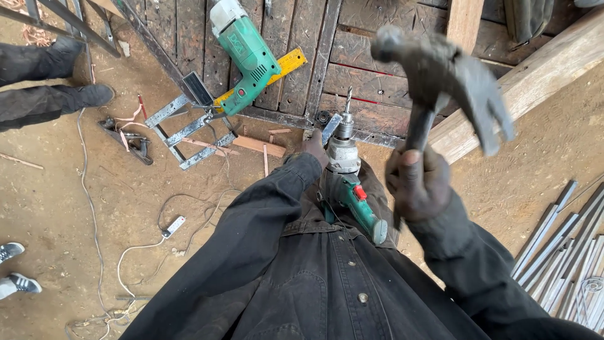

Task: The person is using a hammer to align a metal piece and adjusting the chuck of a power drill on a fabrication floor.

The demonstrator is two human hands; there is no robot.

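The right hand (417,186) is closing in a full fist around the handle of a claw hammer (443,79), holding it raised so that the dark steel head is standing above the knuckles, the round striking face pointing up and away to the left and the two claws curving down to the right. Just to the left of that hand, a green electric drill (350,189) is lying against the person's black jacket (302,271), its red switch facing up and its silver chuck and twist bit pointing away from the body. The left hand (312,146) is resting at the chuck of this drill, mostly hidden behind its own sleeve, so I cannot tell how its fingers are set. Farther ahead of the left hand, a second green power tool (244,53) is lying on dark wooden boards across a yellow ruler (277,72). Beyond the right hand, a pale timber beam (535,75) is running diagonally, and grey metal bars (566,252) are lying below it.
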